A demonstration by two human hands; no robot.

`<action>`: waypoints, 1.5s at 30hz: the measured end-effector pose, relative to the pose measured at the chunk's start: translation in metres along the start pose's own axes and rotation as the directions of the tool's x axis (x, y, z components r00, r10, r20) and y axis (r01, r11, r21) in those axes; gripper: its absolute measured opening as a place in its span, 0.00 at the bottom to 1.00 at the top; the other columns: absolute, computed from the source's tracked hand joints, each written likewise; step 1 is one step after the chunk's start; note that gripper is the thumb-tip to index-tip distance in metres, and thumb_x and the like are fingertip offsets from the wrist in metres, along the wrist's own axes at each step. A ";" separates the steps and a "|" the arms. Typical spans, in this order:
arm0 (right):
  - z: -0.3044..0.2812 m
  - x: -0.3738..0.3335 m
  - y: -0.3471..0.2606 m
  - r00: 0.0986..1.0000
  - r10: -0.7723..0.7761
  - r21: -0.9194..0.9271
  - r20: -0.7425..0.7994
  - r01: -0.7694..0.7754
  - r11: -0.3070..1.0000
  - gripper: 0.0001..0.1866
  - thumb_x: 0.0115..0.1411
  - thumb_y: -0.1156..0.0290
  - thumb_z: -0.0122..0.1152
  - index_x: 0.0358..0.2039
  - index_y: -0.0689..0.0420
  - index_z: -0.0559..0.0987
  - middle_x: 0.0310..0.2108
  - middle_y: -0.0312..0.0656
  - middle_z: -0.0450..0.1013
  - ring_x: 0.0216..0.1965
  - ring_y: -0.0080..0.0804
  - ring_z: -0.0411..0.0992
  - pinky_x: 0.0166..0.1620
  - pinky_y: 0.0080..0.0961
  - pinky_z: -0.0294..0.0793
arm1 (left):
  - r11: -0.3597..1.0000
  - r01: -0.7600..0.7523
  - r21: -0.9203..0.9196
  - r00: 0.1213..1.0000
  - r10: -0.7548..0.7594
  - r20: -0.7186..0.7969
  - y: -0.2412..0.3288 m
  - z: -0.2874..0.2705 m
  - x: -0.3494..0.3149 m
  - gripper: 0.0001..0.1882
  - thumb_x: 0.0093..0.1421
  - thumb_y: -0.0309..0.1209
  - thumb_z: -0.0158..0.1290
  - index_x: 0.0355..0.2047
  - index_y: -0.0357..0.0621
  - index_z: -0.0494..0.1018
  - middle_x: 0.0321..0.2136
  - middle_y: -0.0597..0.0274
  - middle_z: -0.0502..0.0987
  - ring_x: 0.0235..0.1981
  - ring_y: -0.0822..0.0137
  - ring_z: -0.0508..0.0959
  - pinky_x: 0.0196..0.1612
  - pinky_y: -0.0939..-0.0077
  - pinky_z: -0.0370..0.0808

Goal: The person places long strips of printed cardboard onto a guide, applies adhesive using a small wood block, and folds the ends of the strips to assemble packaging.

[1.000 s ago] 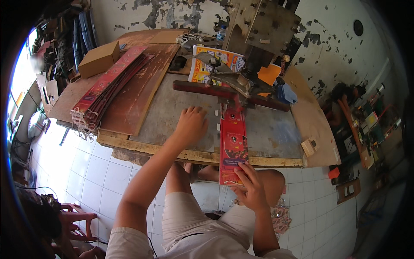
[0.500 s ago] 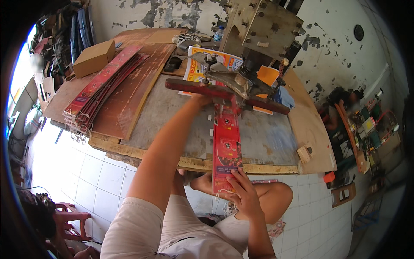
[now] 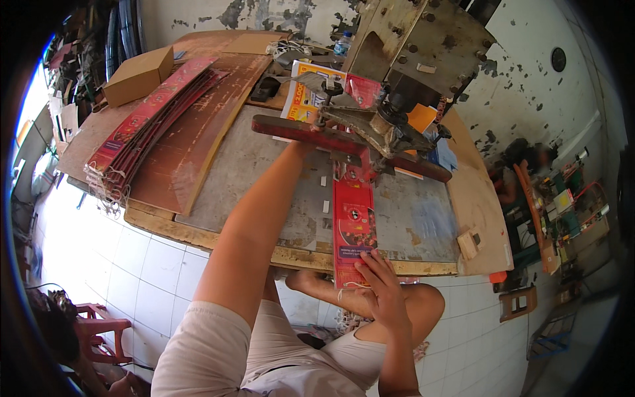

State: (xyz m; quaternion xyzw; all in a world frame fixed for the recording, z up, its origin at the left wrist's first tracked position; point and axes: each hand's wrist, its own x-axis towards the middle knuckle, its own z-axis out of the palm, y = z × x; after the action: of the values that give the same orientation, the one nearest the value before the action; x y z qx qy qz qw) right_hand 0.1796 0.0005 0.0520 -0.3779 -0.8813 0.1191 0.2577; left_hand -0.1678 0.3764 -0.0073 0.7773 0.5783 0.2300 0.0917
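A long red printed cardboard strip lies on the grey metal plate. It passes under the red bar of a press, and its far end shows beyond. My right hand rests on the near end, fingers stretched out over its right edge; that end, with a white string loop, overhangs the table edge. My left hand reaches to the left part of the red bar, under the metal clamp. Its fingers are mostly hidden there, so their grip does not show.
A fanned stack of red strips with white strings lies at the left beside a cardboard box. The heavy press body rises at the back. A small wooden block sits at the right. A red stool stands on the tiled floor.
The red strip has slid away from me under the press; its far end now shows beyond and less overhangs the table edge. My right hand moved along with it. The whole view has shifted slightly.
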 end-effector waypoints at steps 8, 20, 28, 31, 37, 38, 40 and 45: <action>0.008 0.024 0.011 1.000 0.009 -0.060 0.020 -0.008 0.998 0.32 0.69 0.60 0.71 0.71 0.53 0.79 0.77 0.43 0.69 0.80 0.49 0.63 0.79 0.58 0.60 | 1.000 -0.017 -0.003 1.000 0.017 -0.001 -0.009 0.002 0.017 0.25 0.72 0.36 0.49 0.66 0.47 0.79 0.70 0.34 0.72 0.75 0.41 0.68 0.77 0.47 0.65; 0.017 0.052 0.017 1.000 -0.028 0.007 0.006 0.028 1.000 0.33 0.69 0.66 0.71 0.73 0.53 0.77 0.78 0.46 0.67 0.81 0.52 0.60 0.80 0.58 0.60 | 0.955 -0.158 0.253 0.983 0.176 -0.050 -0.033 -0.007 -0.033 0.26 0.72 0.34 0.49 0.67 0.46 0.79 0.71 0.32 0.71 0.77 0.42 0.66 0.79 0.47 0.64; 0.023 0.054 0.042 0.997 -0.018 -0.025 -0.073 0.016 1.000 0.30 0.70 0.68 0.70 0.71 0.54 0.79 0.77 0.46 0.69 0.79 0.57 0.62 0.78 0.54 0.65 | 0.996 0.038 0.077 0.999 -0.038 0.007 0.067 -0.061 -0.178 0.32 0.78 0.40 0.50 0.72 0.28 0.69 0.76 0.33 0.66 0.78 0.37 0.65 0.80 0.46 0.63; 0.024 0.061 0.036 0.998 -0.026 0.000 -0.063 0.026 1.000 0.28 0.71 0.66 0.70 0.70 0.55 0.80 0.76 0.45 0.70 0.78 0.58 0.62 0.78 0.52 0.66 | 0.997 0.020 0.076 0.999 -0.017 -0.038 0.118 -0.097 -0.244 0.33 0.77 0.42 0.55 0.74 0.33 0.69 0.76 0.36 0.67 0.77 0.37 0.66 0.79 0.48 0.64; 0.025 0.060 0.037 0.995 -0.056 0.001 -0.082 0.056 0.998 0.27 0.70 0.66 0.70 0.68 0.54 0.82 0.75 0.45 0.71 0.78 0.58 0.63 0.77 0.51 0.67 | 0.979 -0.173 -0.110 0.964 0.146 -0.223 0.180 -0.074 -0.305 0.34 0.71 0.42 0.64 0.72 0.40 0.72 0.75 0.44 0.70 0.76 0.42 0.69 0.78 0.44 0.63; 0.026 0.061 0.036 0.995 -0.056 0.005 -0.082 0.057 0.998 0.27 0.70 0.66 0.70 0.68 0.54 0.82 0.75 0.45 0.71 0.78 0.58 0.63 0.77 0.51 0.68 | 0.979 -0.188 -0.074 0.961 0.167 -0.221 0.182 -0.071 -0.306 0.33 0.71 0.42 0.64 0.72 0.41 0.73 0.74 0.46 0.71 0.76 0.43 0.69 0.79 0.43 0.63; 0.027 0.060 0.038 0.994 -0.066 0.004 -0.083 0.067 0.998 0.27 0.69 0.67 0.71 0.68 0.54 0.82 0.75 0.45 0.72 0.78 0.58 0.63 0.77 0.51 0.68 | 0.977 -0.213 -0.014 0.956 0.205 -0.212 0.187 -0.062 -0.312 0.32 0.70 0.42 0.65 0.70 0.43 0.75 0.74 0.50 0.73 0.76 0.44 0.70 0.79 0.41 0.62; 0.026 0.059 0.041 0.995 -0.056 0.024 -0.087 0.058 0.998 0.28 0.69 0.70 0.71 0.69 0.51 0.82 0.75 0.43 0.72 0.79 0.56 0.63 0.77 0.50 0.69 | 0.980 -0.196 0.014 0.961 0.195 -0.198 0.188 -0.056 -0.308 0.30 0.69 0.43 0.66 0.67 0.43 0.79 0.69 0.55 0.79 0.74 0.49 0.72 0.79 0.42 0.63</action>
State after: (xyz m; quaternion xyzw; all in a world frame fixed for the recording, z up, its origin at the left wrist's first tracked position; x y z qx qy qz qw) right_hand 0.1557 0.0716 0.0353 -0.3538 -0.8781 0.1067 0.3038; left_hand -0.1021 0.0201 0.0410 0.8036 0.5043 0.3158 0.0126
